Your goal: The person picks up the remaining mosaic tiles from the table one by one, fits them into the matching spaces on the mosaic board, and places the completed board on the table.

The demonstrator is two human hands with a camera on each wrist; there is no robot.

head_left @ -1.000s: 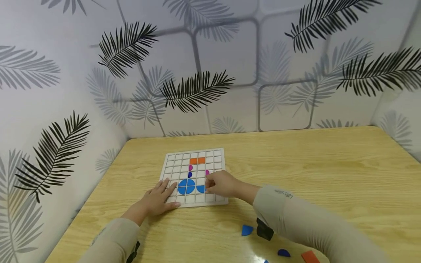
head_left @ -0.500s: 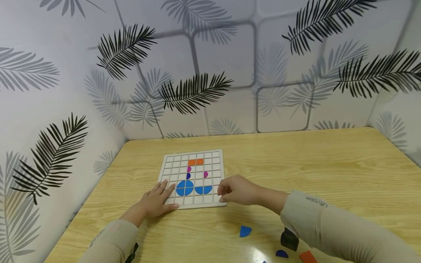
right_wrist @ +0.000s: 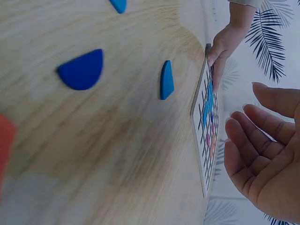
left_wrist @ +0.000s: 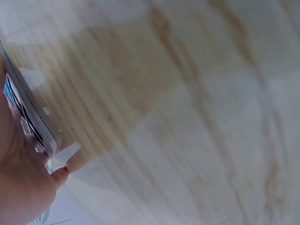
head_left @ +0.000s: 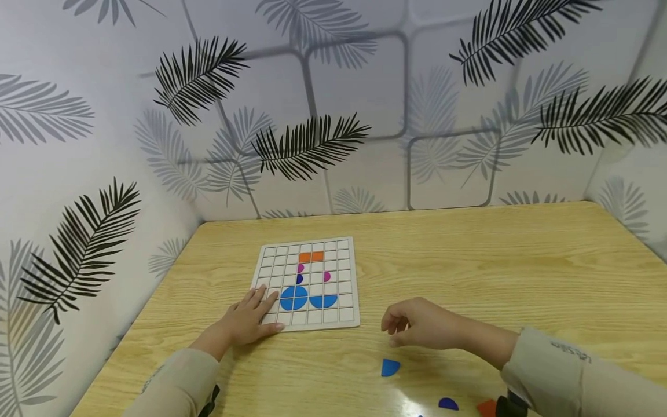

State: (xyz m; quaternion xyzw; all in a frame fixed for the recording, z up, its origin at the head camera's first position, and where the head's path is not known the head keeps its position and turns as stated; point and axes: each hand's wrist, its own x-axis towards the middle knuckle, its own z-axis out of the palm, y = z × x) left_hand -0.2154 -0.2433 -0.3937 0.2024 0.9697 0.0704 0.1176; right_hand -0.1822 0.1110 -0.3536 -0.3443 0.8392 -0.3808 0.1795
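The left hand (head_left: 247, 321) rests with spread fingers on the near-left corner of a white grid board (head_left: 341, 315). On the board sit two orange squares (head_left: 311, 256), two magenta half-rounds (head_left: 327, 277), a dark blue half-round (head_left: 299, 279), a full blue circle of quarter pieces (head_left: 294, 298) and two blue quarters forming a lower half circle (head_left: 323, 301). To the right of the board the right hand (head_left: 427, 324) hovers over the table, fingers loosely bent and holding nothing. A loose blue quarter piece (head_left: 389, 367) lies just below it. In the right wrist view its palm (right_wrist: 276, 173) shows bare.
On the wooden table (head_left: 469, 255) near the front lie a dark blue half-round (head_left: 448, 403) and an orange-red piece (head_left: 487, 408), partly hidden by the right wrist's black strap. Another blue piece (right_wrist: 119, 4) is cut by the frame edge. A leaf-patterned wall (head_left: 365, 174) stands behind.
The right hand has let go of a blue quarter on the board beside another one, then moved right and toward the front, off the board. The left hand has stayed in place.
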